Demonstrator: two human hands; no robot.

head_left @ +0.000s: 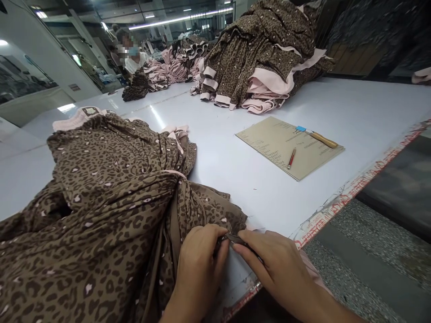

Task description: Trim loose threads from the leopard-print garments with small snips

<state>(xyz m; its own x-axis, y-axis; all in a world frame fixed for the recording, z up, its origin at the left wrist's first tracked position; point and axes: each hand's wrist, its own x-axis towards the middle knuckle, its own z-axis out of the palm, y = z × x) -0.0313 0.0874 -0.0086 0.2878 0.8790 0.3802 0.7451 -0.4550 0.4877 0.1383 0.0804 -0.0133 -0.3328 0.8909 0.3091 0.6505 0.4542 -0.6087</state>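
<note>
A large bundle of brown leopard-print garments (111, 193), gathered by a pink band (175, 173), spreads over the left side of the table. My left hand (202, 264) is closed in a pinch on the edge of this leopard-print fabric, near the table's front edge. Close beside it, my right hand (272, 260) grips small dark thread snips (247, 248). Their tip points left and meets the fabric at my left thumb. Most of the snips is hidden inside my right palm.
On the white table (215, 134) lies a printed sheet (266, 143) bearing a red pen (292, 158), a blue clip (300, 128) and a wooden-handled tool (323, 138). Behind stands a tall pile of leopard-print and pink garments (262, 54). A masked person (134, 60) is at the far left. Red-printed tape (363, 181) lines the table edge.
</note>
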